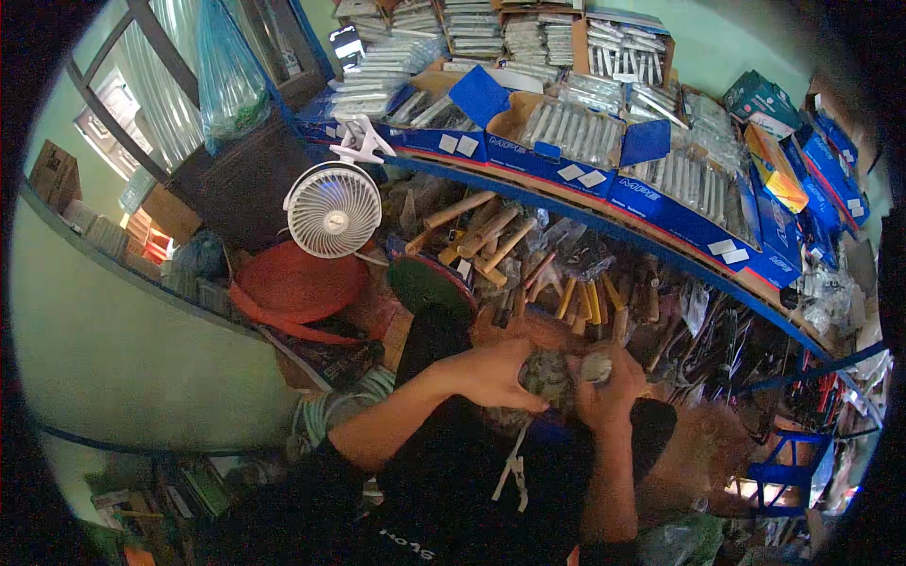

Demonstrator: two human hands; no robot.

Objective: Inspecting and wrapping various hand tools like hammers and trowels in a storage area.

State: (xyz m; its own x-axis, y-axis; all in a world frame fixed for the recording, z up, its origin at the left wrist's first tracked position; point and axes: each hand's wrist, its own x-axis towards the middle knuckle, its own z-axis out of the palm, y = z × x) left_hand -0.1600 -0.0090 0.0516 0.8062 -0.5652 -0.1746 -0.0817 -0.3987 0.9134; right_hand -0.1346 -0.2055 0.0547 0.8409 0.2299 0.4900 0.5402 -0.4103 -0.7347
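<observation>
My left hand [495,376] reaches in from the left above my lap, thumb and fingers spread around the side of a dull grey-green rounded object [545,375], whose kind I cannot tell. To the right of it, my right hand [612,389] is closed on a small pale round object [596,368], held upright between thumb and fingers. The two hands are close together, with the grey-green object between them. Its underside is hidden in shadow. White drawstrings [517,470] of my dark clothing hang just below the hands.
Wooden-handled tools [488,230] and yellow handles [587,301] lie beyond my hands, under a blue-edged shelf [566,201] of blue cardboard boxes [538,159]. A white clip fan [334,209] hangs at the left, above a red round lid or basin [304,283]. A coiled pale hose [318,417] lies left.
</observation>
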